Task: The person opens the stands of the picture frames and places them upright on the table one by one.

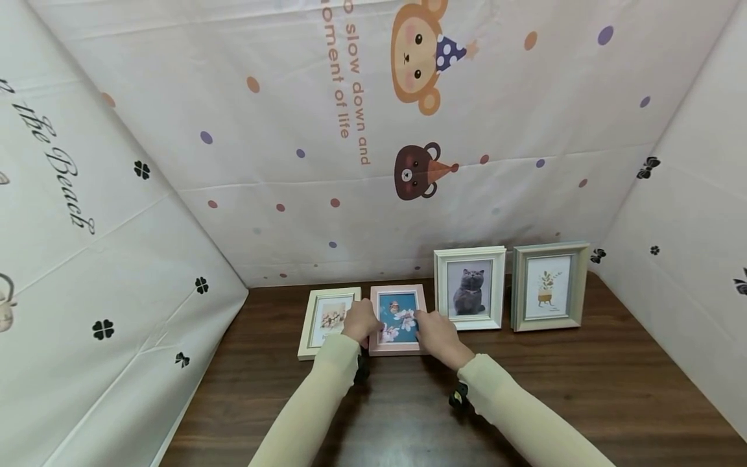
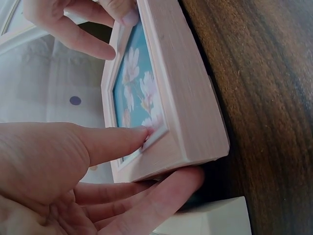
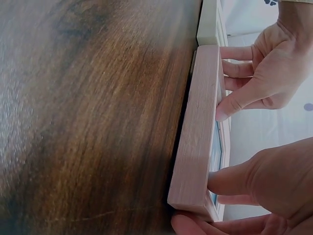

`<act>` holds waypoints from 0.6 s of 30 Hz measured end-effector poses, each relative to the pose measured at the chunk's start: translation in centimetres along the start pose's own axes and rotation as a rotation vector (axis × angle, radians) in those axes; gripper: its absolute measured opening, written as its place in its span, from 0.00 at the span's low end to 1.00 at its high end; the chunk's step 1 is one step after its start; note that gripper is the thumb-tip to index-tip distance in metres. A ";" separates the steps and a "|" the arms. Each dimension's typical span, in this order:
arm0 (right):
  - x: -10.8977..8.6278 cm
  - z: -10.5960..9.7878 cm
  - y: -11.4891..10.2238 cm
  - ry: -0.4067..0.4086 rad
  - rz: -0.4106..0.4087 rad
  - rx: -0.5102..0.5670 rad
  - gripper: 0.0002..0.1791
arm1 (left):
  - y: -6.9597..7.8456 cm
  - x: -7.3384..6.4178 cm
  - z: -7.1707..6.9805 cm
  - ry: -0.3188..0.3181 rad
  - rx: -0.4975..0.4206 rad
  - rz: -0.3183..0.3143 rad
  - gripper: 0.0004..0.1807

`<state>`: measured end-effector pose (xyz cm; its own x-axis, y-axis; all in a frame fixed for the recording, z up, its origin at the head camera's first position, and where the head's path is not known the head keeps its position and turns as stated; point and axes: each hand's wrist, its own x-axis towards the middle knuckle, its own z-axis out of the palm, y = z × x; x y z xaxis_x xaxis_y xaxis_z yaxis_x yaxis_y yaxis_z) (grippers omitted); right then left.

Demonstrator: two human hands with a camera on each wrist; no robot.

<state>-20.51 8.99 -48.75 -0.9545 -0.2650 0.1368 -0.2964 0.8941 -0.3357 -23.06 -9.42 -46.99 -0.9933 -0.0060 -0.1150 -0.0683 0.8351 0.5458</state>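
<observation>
A pink picture frame (image 1: 399,318) with flowers on a blue ground stands between my two hands. My left hand (image 1: 360,319) pinches its left side, the thumb (image 2: 120,144) over the front and the fingers curled along the outer edge. On the opposite side, my right hand (image 1: 440,336) grips the frame the same way, its thumb (image 3: 230,179) on the front. The frame's lower edge (image 3: 195,132) sits right at the wooden table. Close by on the left is a cream frame (image 1: 307,324) with a flower picture, partly hidden by my left hand.
Right of the pink frame stands a white frame (image 1: 498,285) with a grey cat picture. Farther right is a grey-green frame (image 1: 578,285) with a potted plant picture. Printed cloth (image 1: 292,175) rises behind the brown wooden table (image 1: 583,383) and along both sides.
</observation>
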 end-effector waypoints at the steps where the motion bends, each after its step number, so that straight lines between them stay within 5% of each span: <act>1: 0.0 0.0 0.0 0.002 -0.001 0.005 0.12 | 0.0 0.0 0.0 -0.002 0.002 0.001 0.11; 18: -0.2 -0.3 0.1 0.066 0.026 0.101 0.20 | -0.6 -0.6 0.6 0.048 -0.003 0.049 0.18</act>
<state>-20.29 9.21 -48.55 -0.9587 -0.2150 0.1863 -0.2765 0.8586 -0.4316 -22.39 -9.56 -47.77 -0.9988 0.0086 -0.0483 -0.0196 0.8337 0.5519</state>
